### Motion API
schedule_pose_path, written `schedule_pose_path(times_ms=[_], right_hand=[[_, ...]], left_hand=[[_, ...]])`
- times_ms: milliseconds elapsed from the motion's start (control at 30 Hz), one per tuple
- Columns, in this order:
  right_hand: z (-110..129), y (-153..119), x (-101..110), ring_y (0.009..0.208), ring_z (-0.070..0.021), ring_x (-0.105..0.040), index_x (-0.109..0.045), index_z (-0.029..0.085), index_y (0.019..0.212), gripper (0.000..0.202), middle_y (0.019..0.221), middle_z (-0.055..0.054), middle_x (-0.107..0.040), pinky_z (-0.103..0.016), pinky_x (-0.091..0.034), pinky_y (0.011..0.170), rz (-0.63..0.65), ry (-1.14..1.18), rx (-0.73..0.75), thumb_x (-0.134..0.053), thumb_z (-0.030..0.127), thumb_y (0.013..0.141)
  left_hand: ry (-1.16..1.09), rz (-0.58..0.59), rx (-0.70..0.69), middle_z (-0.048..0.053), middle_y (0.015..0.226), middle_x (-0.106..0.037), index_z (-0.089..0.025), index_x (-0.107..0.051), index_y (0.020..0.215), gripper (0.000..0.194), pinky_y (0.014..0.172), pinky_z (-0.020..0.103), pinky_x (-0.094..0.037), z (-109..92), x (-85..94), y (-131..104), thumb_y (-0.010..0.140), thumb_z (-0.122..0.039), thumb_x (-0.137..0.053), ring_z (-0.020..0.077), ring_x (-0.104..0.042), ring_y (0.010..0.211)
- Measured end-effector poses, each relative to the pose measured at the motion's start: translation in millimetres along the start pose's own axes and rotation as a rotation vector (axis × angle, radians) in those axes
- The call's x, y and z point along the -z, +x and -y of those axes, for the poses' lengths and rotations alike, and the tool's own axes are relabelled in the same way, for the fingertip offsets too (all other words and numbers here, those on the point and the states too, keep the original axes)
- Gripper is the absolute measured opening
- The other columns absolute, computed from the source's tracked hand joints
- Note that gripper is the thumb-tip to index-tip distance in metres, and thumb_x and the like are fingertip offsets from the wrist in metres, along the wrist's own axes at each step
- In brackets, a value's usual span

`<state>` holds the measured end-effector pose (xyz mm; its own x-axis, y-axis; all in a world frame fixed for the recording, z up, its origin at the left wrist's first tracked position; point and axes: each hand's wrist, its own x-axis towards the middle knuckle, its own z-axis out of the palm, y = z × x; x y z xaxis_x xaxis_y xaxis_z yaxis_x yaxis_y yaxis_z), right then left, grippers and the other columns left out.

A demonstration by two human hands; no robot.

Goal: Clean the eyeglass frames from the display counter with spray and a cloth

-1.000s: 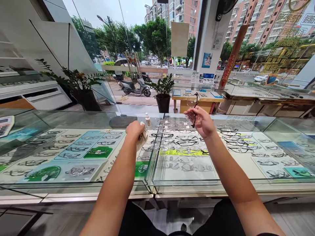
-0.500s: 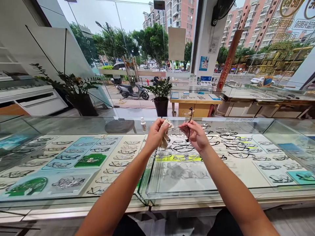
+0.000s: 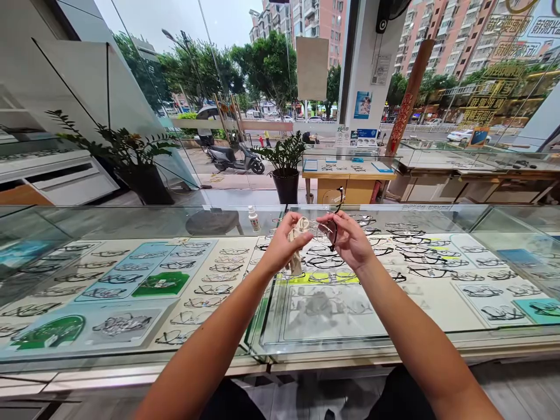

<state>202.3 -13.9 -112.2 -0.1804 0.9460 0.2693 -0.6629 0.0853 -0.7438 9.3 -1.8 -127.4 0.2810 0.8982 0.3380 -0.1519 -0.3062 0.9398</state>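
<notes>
My left hand (image 3: 283, 242) is closed on a beige cloth (image 3: 296, 263), which bunches between thumb and fingers and hangs below them. Just to the right, my right hand (image 3: 350, 240) pinches a pair of glasses (image 3: 335, 233) with dark temples and clear lenses. One temple tip stands up above the fingers. The two hands are close together over the glass counter, and part of the frame is hidden behind the fingers. A small white bottle (image 3: 254, 219) with a label stands on the glass, left of my left hand.
Under the glass of the display counter (image 3: 262, 363) lie rows of eyeglasses (image 3: 422, 256). Green trays (image 3: 161, 283) sit among those on the left. Beyond the counter are potted plants (image 3: 286, 185), a wooden display table (image 3: 350, 175) and a large window with a parked scooter outside.
My left hand has turned slightly, and more of the cloth now shows between its fingers near the glasses. The right hand keeps hold of the glasses. The view has shifted a little.
</notes>
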Motion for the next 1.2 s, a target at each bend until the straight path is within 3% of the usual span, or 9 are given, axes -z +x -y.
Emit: schedule_pose_path(times_ms=[133,233,367,467,667,800,967,1100,1200], right_hand=[[-0.7,0.1,-0.3,0.098,-0.0170,-0.077,-0.071,0.025,0.080,0.027,0.094,-0.001,-0.083,-0.029,-0.061,0.097,-0.003,-0.012,-0.007,-0.095,0.037,0.074],[-1.3,0.1,-0.4,0.098,-0.0174,-0.076,-0.070,0.025,0.079,0.027,0.094,-0.001,-0.083,-0.029,-0.060,0.098,-0.001,-0.022,-0.008,-0.094,0.037,0.074],[-0.4,-0.9,-1.4,0.099,-0.0185,-0.076,-0.070,0.025,0.079,0.026,0.095,-0.001,-0.083,-0.032,-0.059,0.101,0.015,-0.035,-0.003,-0.093,0.037,0.075],[0.8,-2.7,-3.2,0.100,-0.0186,-0.076,-0.071,0.025,0.079,0.025,0.094,-0.001,-0.083,-0.032,-0.058,0.103,0.034,-0.036,-0.006,-0.093,0.038,0.075],[1.9,-7.5,-8.7,0.105,-0.0214,-0.076,-0.072,0.026,0.080,0.022,0.095,-0.002,-0.084,-0.038,-0.056,0.110,0.065,-0.066,-0.023,-0.090,0.038,0.078],[1.5,-9.9,-11.4,0.105,-0.0224,-0.077,-0.073,0.026,0.080,0.022,0.096,-0.002,-0.084,-0.039,-0.056,0.110,0.072,-0.058,-0.035,-0.091,0.038,0.077],[1.0,-11.3,-13.8,0.104,-0.0204,-0.076,-0.077,0.025,0.083,0.022,0.098,-0.003,-0.083,-0.034,-0.057,0.106,0.076,-0.036,-0.034,-0.092,0.038,0.076],[-2.5,-10.3,-15.0,0.106,-0.0198,-0.074,-0.079,0.023,0.085,0.022,0.106,-0.005,-0.083,-0.033,-0.055,0.106,0.075,-0.088,-0.006,-0.093,0.038,0.077],[-7.1,-9.4,-15.3,0.106,-0.0174,-0.074,-0.081,0.022,0.088,0.024,0.112,-0.004,-0.082,-0.028,-0.054,0.105,0.066,-0.105,-0.011,-0.094,0.036,0.075]], left_hand=[[-0.033,-0.030,-0.008,-0.006,0.067,-0.046,-0.023,-0.050,0.093,0.034,0.055,0.025,-0.033,-1.7,-1.9,-0.5,0.092,-0.054,-0.063,0.0117,-0.037,0.055],[0.012,-0.017,-0.072,-0.001,0.068,-0.049,-0.021,-0.060,0.089,0.033,0.059,0.030,-0.035,-8.1,-3.2,-1.2,0.098,-0.049,-0.046,0.0160,-0.042,0.060],[0.271,-0.007,-0.137,0.006,0.088,-0.065,-0.019,-0.073,0.093,0.040,0.083,0.036,-0.045,-25.5,-2.0,-5.5,0.100,-0.043,-0.042,0.0239,-0.059,0.087],[0.477,0.008,-0.138,0.009,0.103,-0.068,-0.019,-0.078,0.099,0.042,0.097,0.039,-0.045,-39.1,3.2,-11.0,0.101,-0.043,-0.044,0.0275,-0.062,0.105],[0.539,0.047,-0.078,0.008,0.094,-0.070,-0.021,-0.082,0.109,0.049,0.080,0.036,-0.050,-49.7,17.8,-17.1,0.104,-0.055,-0.048,0.0255,-0.064,0.087],[0.532,-0.155,-0.249,0.008,0.095,-0.078,-0.020,-0.083,0.102,0.042,0.085,0.034,-0.051,-48.1,15.3,-18.0,0.103,-0.053,-0.058,0.0252,-0.069,0.092],[0.557,-0.309,-0.290,0.003,0.082,-0.077,-0.019,-0.081,0.089,0.032,0.069,0.029,-0.048,-42.4,6.5,-21.8,0.100,-0.046,-0.067,0.0190,-0.065,0.074],[0.523,-0.288,-0.280,0.002,0.073,-0.072,-0.018,-0.078,0.080,0.042,0.065,0.029,-0.048,-40.6,2.6,-22.8,0.102,-0.051,-0.063,0.0192,-0.064,0.070],[0.405,-0.210,-0.246,0.005,0.080,-0.077,-0.018,-0.080,0.085,0.044,0.073,0.030,-0.054,-42.6,0.4,-22.2,0.101,-0.055,-0.063,0.0218,-0.069,0.077]])
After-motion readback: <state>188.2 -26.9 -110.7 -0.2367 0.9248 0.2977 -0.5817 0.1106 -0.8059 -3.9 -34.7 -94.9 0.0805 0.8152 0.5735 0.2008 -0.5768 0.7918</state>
